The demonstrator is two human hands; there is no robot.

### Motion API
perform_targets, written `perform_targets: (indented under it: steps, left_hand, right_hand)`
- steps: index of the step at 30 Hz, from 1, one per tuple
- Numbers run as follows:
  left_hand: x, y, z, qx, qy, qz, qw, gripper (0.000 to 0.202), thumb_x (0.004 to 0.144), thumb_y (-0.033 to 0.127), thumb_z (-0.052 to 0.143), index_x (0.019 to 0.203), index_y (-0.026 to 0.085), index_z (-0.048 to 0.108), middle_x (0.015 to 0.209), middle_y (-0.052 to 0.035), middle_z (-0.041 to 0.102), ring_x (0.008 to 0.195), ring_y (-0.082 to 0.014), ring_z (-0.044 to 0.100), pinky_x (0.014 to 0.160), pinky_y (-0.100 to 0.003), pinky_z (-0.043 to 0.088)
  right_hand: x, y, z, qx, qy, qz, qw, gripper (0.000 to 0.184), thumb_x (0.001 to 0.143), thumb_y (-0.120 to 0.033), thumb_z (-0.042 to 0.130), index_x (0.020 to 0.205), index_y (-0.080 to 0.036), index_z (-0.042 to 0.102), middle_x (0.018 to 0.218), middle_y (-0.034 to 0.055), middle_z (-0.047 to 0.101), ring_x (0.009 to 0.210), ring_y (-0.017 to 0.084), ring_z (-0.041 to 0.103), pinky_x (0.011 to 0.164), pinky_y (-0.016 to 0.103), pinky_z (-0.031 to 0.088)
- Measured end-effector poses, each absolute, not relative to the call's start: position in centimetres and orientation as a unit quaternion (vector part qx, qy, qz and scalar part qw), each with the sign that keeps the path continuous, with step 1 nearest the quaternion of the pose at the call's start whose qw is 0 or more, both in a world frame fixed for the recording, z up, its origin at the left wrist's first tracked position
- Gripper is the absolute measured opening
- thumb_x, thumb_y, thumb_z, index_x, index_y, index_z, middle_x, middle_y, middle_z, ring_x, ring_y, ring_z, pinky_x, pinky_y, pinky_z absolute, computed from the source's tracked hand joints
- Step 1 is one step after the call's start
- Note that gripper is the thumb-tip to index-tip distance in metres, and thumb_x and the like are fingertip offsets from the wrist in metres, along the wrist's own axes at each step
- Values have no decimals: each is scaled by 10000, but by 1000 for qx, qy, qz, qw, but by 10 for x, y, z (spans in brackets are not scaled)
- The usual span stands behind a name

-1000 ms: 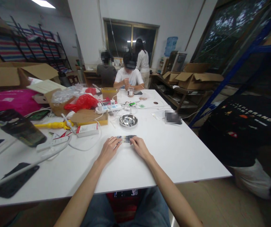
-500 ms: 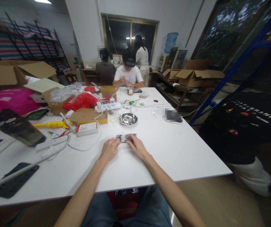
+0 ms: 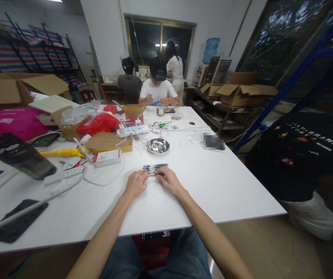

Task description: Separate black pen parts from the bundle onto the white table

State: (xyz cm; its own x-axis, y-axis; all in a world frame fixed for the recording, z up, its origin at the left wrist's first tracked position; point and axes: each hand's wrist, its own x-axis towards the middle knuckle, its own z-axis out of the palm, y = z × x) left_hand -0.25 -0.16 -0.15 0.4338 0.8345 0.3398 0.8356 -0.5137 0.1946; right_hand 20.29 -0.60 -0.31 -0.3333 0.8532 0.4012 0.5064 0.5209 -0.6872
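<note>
Several slim pens (image 3: 155,167) with dark ends and pale middles lie side by side across the white table (image 3: 213,193). At their near left edge, my left hand (image 3: 137,183) is closed with its fingertips on the left end of the nearest pen. My right hand (image 3: 168,179) pinches that pen farther right, thumb and fingers together. Parts of the nearest pens are hidden under my fingers. Just beyond the row stands a round steel bowl (image 3: 158,146) holding small pieces that I cannot make out.
To the left are a white box (image 3: 107,159), a power strip (image 3: 133,131), a dark bottle (image 3: 21,155), a yellow tool (image 3: 64,153) and loose cables. A person (image 3: 158,91) sits at the far end. Another in black (image 3: 294,155) is at the right.
Both hands have shifted slightly towards me, the right one more. More of the far pens shows now. The person opposite has moved their hands a little.
</note>
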Motion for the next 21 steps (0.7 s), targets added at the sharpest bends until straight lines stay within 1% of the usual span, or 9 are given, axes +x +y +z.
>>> perform_targets:
  steps: [1,3,5,8,10,13,15,18,21]
  left_hand:
    - [-3,-1,-2,-844,-499,-196,-2,250,982,227,407,832,200,606,808,-59,665,811,-217,620,717,-310,383]
    - [-3,-1,-2,-839,-510,-190,-11,268,985,242,398,843,199,622,812,-62,668,807,-217,623,710,-307,380]
    - [-4,-1,-1,-834,-521,-181,-19,294,987,258,387,843,199,636,811,-65,670,800,-217,626,702,-304,375]
    - [-5,-2,2,-828,-535,-165,-27,329,992,278,368,852,195,654,825,-75,686,791,-218,632,688,-302,359]
    - [-5,-2,3,-824,-543,-158,-35,345,994,285,355,874,193,664,839,-81,705,787,-218,637,675,-300,344]
    - [-7,-3,4,-816,-551,-166,-54,382,1001,310,334,864,195,671,784,-67,713,728,-202,631,642,-292,316]
    - [-8,-2,4,-812,-551,-181,-66,417,1002,387,353,800,196,663,695,-43,684,660,-181,606,619,-283,301]
    - [-9,-1,3,-803,-556,-203,-70,502,953,566,439,677,191,626,599,-13,617,592,-155,560,599,-271,299]
    - [-9,0,5,-797,-552,-238,-54,510,933,595,477,665,188,627,619,-16,612,610,-153,553,615,-270,339]
  right_hand:
    - [203,-6,-4,-422,-782,226,398,70,920,-240,623,978,-202,635,955,54,670,882,205,603,803,308,457]
    - [203,-5,-4,-418,-781,223,407,145,905,-279,655,1026,-204,625,974,57,662,889,207,592,810,315,457]
    - [202,-5,-3,-431,-789,213,383,98,950,-288,590,949,-206,643,892,52,661,833,203,580,792,322,448]
    - [201,-5,-1,-437,-792,205,374,160,964,-215,534,849,-207,644,828,46,654,803,204,570,784,330,434]
    - [203,-5,-1,-425,-779,209,410,85,917,-158,568,901,-210,633,901,48,654,862,212,577,812,337,436]
    - [206,-5,0,-416,-766,213,441,158,874,-93,537,947,-216,604,958,49,624,910,217,568,833,341,436]
    - [208,-6,1,-420,-772,203,432,208,870,-77,503,989,-216,601,979,55,620,924,222,559,838,348,427]
    - [207,-8,3,-411,-807,173,387,337,876,-44,446,1115,-217,609,1041,69,626,994,236,544,871,365,400]
    - [205,-10,5,-408,-827,148,357,407,890,-22,413,1173,-228,621,1060,71,607,1020,238,524,872,368,389]
